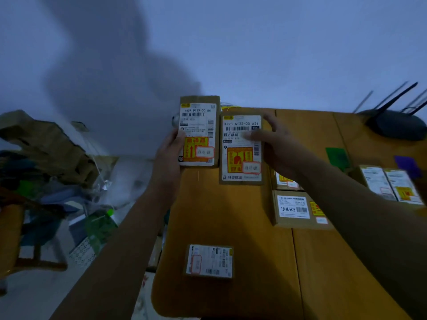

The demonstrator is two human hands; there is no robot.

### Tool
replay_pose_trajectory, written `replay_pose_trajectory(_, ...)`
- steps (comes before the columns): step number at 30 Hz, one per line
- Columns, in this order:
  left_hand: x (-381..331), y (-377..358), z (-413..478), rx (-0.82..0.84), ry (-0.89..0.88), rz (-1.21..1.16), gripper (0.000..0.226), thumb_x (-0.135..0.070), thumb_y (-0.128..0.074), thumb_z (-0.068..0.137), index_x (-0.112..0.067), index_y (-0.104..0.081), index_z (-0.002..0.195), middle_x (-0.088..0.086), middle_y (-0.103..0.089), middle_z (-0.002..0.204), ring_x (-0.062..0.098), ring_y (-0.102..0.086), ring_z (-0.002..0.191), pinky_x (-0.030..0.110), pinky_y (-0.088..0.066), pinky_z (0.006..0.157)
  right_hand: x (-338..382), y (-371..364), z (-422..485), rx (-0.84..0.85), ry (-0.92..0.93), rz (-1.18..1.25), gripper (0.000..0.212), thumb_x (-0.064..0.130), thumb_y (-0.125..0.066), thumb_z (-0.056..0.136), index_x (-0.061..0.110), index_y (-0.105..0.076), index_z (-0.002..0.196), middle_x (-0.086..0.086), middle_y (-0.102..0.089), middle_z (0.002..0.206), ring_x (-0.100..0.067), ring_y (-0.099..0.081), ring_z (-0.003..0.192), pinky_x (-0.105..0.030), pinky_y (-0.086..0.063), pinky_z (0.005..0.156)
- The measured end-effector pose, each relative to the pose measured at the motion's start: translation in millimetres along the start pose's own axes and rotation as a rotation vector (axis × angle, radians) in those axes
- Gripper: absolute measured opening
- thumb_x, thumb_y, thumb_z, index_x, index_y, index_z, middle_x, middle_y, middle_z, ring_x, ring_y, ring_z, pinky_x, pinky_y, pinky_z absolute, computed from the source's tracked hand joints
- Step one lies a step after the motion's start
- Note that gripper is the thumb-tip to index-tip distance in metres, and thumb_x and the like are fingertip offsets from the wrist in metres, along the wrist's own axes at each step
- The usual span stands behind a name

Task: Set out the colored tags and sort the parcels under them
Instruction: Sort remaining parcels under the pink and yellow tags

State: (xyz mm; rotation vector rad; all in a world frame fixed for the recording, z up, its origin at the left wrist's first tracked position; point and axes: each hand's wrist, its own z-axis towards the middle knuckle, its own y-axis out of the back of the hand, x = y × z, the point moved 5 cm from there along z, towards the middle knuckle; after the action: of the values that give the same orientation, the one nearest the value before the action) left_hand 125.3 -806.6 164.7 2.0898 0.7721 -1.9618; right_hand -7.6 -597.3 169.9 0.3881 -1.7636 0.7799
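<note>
My left hand (169,150) holds up a small cardboard parcel (199,125) with a white label and an orange sticker. Beside it, my right hand (276,144) holds a second, similar parcel (241,155), thumb across its label. Both are raised above the far left part of the wooden table (231,215). A green tag (337,157) and a purple tag (406,163) lie on the table at the right. Below the purple tag sit two parcels (390,183). Two more parcels (293,210) lie under my right forearm. A lone parcel (209,260) rests near the table's front left.
A black router (397,124) with antennas stands at the table's far right corner. Left of the table the floor holds cardboard boxes (44,139), bags, a green-capped bottle (101,225) and a wooden stool (13,239). A blue-grey wall is behind.
</note>
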Motion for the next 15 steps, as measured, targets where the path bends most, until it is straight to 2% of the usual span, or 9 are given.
replay_pose_trajectory(3,-0.1,-8.7,0.6,-0.004,-0.005,0.015,0.040,-0.032,-0.044,0.111,-0.012,-0.059,0.142,0.013,-0.074,0.129,0.032,-0.072,0.116,0.045,-0.060,0.092,-1.5,0.4,-2.6,-0.050,-0.009,0.038,0.069,0.003,-0.078,0.089,0.020,-0.048,0.148,-0.025,-0.073,0.127,-0.047,-0.073,0.113,-0.054,-0.064,0.088)
replay_pose_trajectory(7,7.0,-9.3,-0.5,-0.027,0.032,0.008,0.038,-0.031,-0.046,0.111,-0.012,-0.061,0.140,0.014,-0.074,0.128,0.034,-0.071,0.118,0.053,-0.056,0.101,-4.6,4.3,-7.1,-0.118,-0.015,0.068,0.068,0.003,-0.077,0.089,0.021,-0.048,0.148,-0.023,-0.076,0.124,-0.044,-0.075,0.111,-0.053,-0.064,0.087)
replay_pose_trajectory(11,18.8,-9.0,-2.6,-0.015,0.065,0.002,0.037,-0.029,-0.047,0.110,-0.013,-0.061,0.141,0.013,-0.075,0.127,0.034,-0.072,0.117,0.052,-0.057,0.099,-8.0,5.4,-10.1,-0.152,-0.018,0.107,0.067,0.003,-0.077,0.090,0.021,-0.048,0.148,-0.021,-0.077,0.122,-0.042,-0.077,0.108,-0.047,-0.066,0.080)
replay_pose_trajectory(15,30.9,-4.8,1.1,0.003,0.097,-0.006,0.040,-0.026,-0.051,0.109,-0.013,-0.055,0.147,0.012,-0.075,0.127,0.031,-0.074,0.114,0.045,-0.063,0.091,-17.6,12.0,-11.2,-0.268,-0.011,0.169,0.070,0.006,-0.080,0.088,0.019,-0.043,0.146,-0.022,-0.076,0.124,-0.042,-0.076,0.109,-0.054,-0.066,0.083)
